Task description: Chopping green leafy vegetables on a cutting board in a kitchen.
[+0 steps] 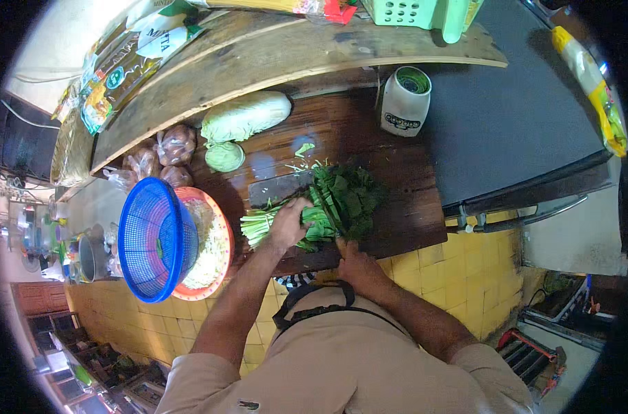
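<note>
A bunch of leafy greens (318, 223) lies across a dark cutting board (272, 189), its pale stems to the left and its dark leaves to the right. My left hand (289, 221) presses down on the stems, fingers curled around the bunch. In my right hand (356, 265) is the handle of a knife (330, 209). The dark blade runs away from me across the greens, between stems and leaves; whether it has cut through cannot be told. Pale scraps (304, 150) lie just beyond the board.
Left of the board, a blue plastic colander (151, 238) leans on an orange basin (227, 243) of shredded pale vegetable. Behind stand a napa cabbage (249, 115), a small round cabbage (225, 157), bagged brown items (176, 145) and a white container (406, 102). A wooden shelf (293, 49) overhangs the back.
</note>
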The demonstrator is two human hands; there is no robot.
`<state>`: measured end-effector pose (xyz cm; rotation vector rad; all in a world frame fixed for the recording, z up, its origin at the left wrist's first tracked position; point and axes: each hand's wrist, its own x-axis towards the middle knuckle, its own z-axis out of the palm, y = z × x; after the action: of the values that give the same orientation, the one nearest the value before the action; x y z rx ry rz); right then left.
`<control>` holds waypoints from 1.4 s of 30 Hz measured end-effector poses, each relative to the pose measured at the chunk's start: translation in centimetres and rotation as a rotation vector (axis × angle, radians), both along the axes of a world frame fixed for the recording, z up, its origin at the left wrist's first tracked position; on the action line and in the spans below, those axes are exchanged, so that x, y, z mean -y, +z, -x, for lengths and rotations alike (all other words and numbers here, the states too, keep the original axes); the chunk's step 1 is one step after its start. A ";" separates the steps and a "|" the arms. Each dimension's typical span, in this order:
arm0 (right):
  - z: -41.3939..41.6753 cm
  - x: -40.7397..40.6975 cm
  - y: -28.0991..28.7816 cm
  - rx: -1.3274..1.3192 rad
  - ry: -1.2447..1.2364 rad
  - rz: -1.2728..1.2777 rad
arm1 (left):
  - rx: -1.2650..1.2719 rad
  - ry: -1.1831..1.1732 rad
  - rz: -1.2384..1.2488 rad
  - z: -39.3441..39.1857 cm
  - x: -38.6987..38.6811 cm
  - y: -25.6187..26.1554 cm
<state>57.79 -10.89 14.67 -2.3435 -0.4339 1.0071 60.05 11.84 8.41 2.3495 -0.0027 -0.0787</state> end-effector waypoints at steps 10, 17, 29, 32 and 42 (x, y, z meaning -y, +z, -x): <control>-2.4 -3.3 -5.8 -0.046 0.069 0.045 | 0.114 -0.121 -0.179 -0.7 -0.7 -1.8; 1.1 0.1 -8.6 0.292 0.251 -0.080 | 0.084 -0.096 -0.172 -0.4 -1.2 -2.1; -3.4 2.0 -4.6 0.106 0.134 0.120 | -0.020 -0.317 -0.207 -0.5 -2.2 0.5; -3.5 1.3 -0.1 0.092 0.115 0.114 | -0.031 -0.297 -0.426 1.2 -2.2 2.6; 0.1 -3.5 2.3 -0.072 0.030 0.123 | 0.119 -0.020 -0.130 2.0 -3.6 -1.0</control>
<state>57.71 -7.40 16.94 -2.4063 -0.3895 1.1590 58.07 15.45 7.41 2.4806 -0.0810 0.0525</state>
